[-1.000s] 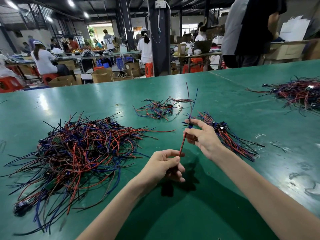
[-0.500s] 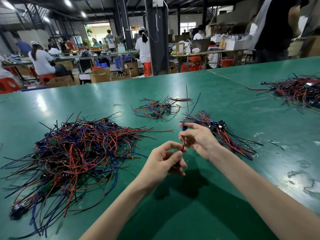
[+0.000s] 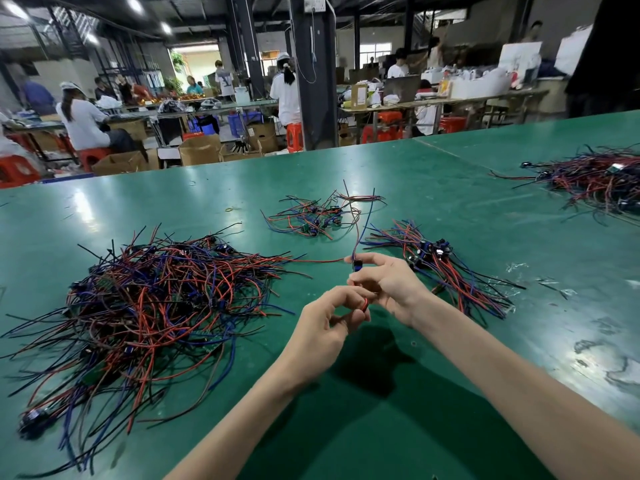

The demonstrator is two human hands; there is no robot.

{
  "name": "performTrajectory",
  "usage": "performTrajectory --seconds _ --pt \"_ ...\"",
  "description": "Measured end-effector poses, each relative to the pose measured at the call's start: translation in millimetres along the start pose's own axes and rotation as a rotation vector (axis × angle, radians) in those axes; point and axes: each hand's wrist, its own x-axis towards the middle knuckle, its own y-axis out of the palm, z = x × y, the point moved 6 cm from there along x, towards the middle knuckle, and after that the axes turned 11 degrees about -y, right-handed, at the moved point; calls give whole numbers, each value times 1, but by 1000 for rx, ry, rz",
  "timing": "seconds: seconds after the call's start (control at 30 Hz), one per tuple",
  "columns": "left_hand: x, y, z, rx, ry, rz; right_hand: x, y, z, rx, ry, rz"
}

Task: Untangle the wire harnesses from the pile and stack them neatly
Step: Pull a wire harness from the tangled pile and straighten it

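While clear of worktop [image 3: 450, 209], holding one harness [image 3: 356, 249] at both ends.
Pinching module end [image 3: 356, 266] with right grip [image 3: 388, 287], red lead [image 3: 364, 304] with left grip [image 3: 322, 323]; tangled pile [image 3: 149, 306] toward left edge.

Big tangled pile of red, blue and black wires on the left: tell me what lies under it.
The green table top shows through gaps at the edges of the tangled red-blue-black wire pile. Small green boards peek out low. Its dense middle hides the rest.

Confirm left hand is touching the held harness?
Touching. Head view: left hand pinches the red wire of the harness; right hand grips its connector.
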Motion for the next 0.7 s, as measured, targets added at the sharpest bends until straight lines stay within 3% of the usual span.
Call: performTrajectory --seconds 0.3,0.7 --pt "7 -11 15 -163 -130 -60 1 -5 6 -102 -89 -1" --pt "6 -13 15 -201 -178 -55 2 -1 7 -118 -127 45"
